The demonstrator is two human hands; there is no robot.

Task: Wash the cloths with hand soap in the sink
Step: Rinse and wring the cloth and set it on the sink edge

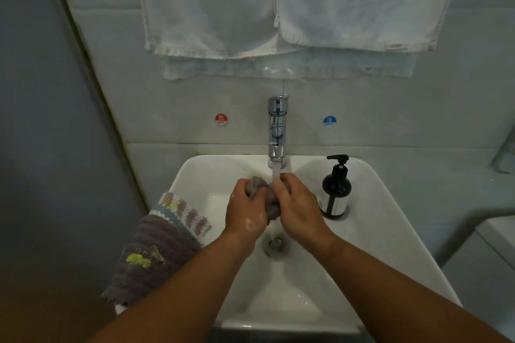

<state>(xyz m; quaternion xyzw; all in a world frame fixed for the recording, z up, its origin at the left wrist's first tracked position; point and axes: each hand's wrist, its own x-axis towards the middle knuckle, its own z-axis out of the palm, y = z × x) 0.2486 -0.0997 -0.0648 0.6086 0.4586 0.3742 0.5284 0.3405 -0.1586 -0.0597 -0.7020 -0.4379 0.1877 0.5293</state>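
White tiling is backing the wash station, and white towels [278, 8] are hanging on it above the faucet [277, 131], with a red hot sticker [221, 119] and a blue cold sticker [329, 121] sitting on the tiles to either side. Water [276, 175] is running from the spout in a steady stream into the white sink [390, 217], near the middle of its back edge. You are holding a small grey cloth [257, 185] bunched up under that stream, above the bowl and just in front of the spout. Your left hand [245, 211] is gripping the left part of it with fingers curled tightly round the fabric, and suds are showing on the back of that hand. Your right hand [296, 206] is gripping the right part, fingers curled over the top, and the stream is striking those fingers. A second cloth [164, 245], dark and ribbed with a pale chequered border and a yellow patch, is lying draped over the sink's left edge, hanging partly outside it. The dark soap bottle [335, 192] with its pump is standing upright near the sink's back right corner, just beside your right hand without touching it. The drain [274, 243] is showing in the bowl between your wrists.
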